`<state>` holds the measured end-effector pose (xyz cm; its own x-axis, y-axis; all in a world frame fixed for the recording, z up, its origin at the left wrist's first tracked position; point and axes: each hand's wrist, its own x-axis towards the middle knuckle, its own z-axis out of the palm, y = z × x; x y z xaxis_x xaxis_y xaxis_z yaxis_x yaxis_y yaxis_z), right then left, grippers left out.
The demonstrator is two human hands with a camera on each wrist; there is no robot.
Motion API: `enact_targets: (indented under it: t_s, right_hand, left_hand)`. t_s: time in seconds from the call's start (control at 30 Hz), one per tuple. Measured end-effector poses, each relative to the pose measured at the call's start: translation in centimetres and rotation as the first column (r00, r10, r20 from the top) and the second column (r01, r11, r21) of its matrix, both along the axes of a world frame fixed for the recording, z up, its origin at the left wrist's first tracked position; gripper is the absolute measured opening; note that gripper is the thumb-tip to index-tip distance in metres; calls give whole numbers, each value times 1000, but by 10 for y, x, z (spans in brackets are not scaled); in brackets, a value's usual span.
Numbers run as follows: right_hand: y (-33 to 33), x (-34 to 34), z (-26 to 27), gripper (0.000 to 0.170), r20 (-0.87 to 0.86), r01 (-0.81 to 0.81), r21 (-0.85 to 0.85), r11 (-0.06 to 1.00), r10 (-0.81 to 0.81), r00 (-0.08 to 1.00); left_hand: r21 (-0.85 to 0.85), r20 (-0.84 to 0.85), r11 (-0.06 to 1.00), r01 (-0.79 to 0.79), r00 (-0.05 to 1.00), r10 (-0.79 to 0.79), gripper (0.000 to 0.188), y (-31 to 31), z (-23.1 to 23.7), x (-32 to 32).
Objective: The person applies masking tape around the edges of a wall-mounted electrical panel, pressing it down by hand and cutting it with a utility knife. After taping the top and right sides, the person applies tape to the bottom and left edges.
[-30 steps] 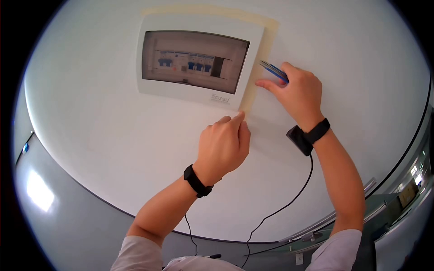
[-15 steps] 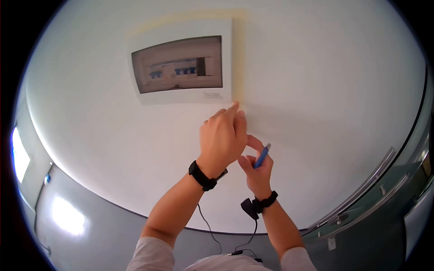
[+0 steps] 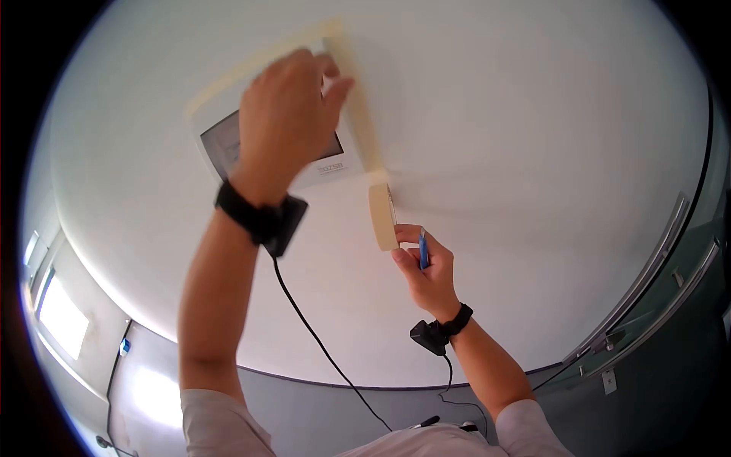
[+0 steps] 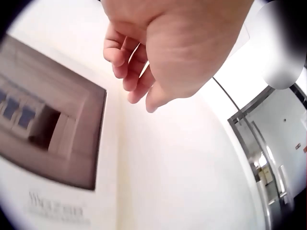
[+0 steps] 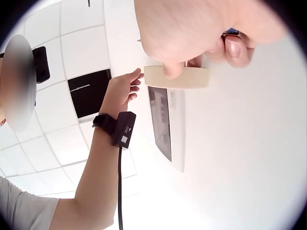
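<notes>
My right hand (image 3: pixel 434 278) pinches a roll of masking tape (image 3: pixel 383 217) by its edge, just below the lower right corner of a breaker box (image 3: pixel 308 180). In the same hand sits a slim blue tool (image 3: pixel 423 253) with a grey tip, its kind not clear. A strip of cream masking tape (image 3: pixel 358 114) runs along the box's right side, down toward the roll. Raised over the box's upper right part is my left hand (image 3: pixel 285 122), its fingers loosely curved with nothing between them. In the left wrist view these fingers (image 4: pixel 139 88) hang beside the box's dark window (image 4: pixel 76 139).
More tape (image 3: pixel 251 70) borders the box's top on the white wall (image 3: pixel 533 152). Cables (image 3: pixel 320 343) trail from both wrist cameras. Metal rails (image 3: pixel 647 289) stand at the lower right, and a bright window (image 3: pixel 65 316) at the lower left.
My left hand has left the box's lower right corner and risen over its upper part. My right hand came down from beside the box and now holds the tape roll below that corner.
</notes>
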<state>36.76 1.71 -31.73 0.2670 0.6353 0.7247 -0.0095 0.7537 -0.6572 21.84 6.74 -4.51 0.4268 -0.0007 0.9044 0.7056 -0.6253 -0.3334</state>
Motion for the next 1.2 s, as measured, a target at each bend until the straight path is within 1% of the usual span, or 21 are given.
enact_targets:
  t_s: [0.07,0.13,0.2,0.23,0.3,0.33,0.4,0.43,0.47,0.53,0.6,0.67,0.73,0.83,0.93,1.0,1.03,1.07,1.13,1.17,1.2]
  right_hand:
    - [-3,0,1,18,-10,3,1,1000,-3,1000]
    - [-3,1,2,18,-20,8,2,1000,-8,1000]
    - [-2,1,2,18,-17,24,14,1000,-23,1000]
    - [-2,2,2,18,-18,17,12,1000,-17,1000]
    - [-3,3,4,18,-32,4,-1,1000,-4,999]
    - [-2,3,4,18,-30,-2,-1,1000,2,1000]
    - [1,5,2,20,-6,-13,7,1000,13,1000]
    - [0,8,2,20,-6,-14,6,1000,15,1000]
    - [-2,10,3,22,38,-12,-23,1000,13,999]
    - [-2,14,4,25,82,-12,-50,999,16,996]
    - [0,13,4,29,161,14,33,999,-19,987]
    - [0,12,6,29,173,1,42,999,-8,985]
    - [1,10,6,30,186,-12,49,999,3,983]
    - [2,5,3,29,188,12,58,998,-22,982]
    - [2,4,3,27,191,46,98,994,-64,979]
    - [1,5,5,24,189,14,85,996,-30,982]
    - [1,5,7,24,184,16,90,996,-32,982]
    - [0,5,9,23,178,20,94,995,-37,983]
    - [-2,3,8,22,171,20,96,995,-36,985]
    - [-1,2,6,23,163,32,91,995,-47,986]
    - [-2,1,5,23,155,44,87,995,-58,986]
  left_hand:
    - [6,-37,1000,-17,999,17,20,6,21,8]
    - [14,-75,999,-33,997,34,21,8,22,12]
    - [-86,-106,993,82,990,-91,18,7,14,14]
    - [-88,-107,993,76,991,-85,18,11,8,13]
    - [-125,15,936,329,944,-330,12,19,-5,7]
    - [-125,17,938,323,946,-324,12,19,-12,0]
    - [-109,133,909,401,912,-387,7,16,-29,-21]
    - [-66,128,915,399,912,-389,6,21,-39,-33]
    - [-25,124,918,396,912,-390,5,26,-48,-48]
    - [6,98,940,341,935,-340,8,25,-62,-80]
    - [73,78,962,262,961,-267,13,36,-73,-120]
    - [127,27,978,164,985,-169,13,45,-77,-167]
    - [127,-23,992,23,1000,-21,15,51,-80,-221]
    - [114,-95,971,-209,971,220,11,62,-93,-313]
    - [38,-144,903,-428,892,429,8,56,-95,-393]
    - [79,-152,891,-447,878,454,7,46,-77,-425]
    - [155,-172,889,-430,875,453,8,42,-61,-435]
    - [105,-116,847,-520,840,530,7,39,-47,-448]
    - [-79,92,880,-469,875,474,7,33,-22,-445]
    - [-78,91,878,-472,874,477,7,36,-15,-440]
    - [-78,166,909,-410,894,417,9,41,-9,-438]
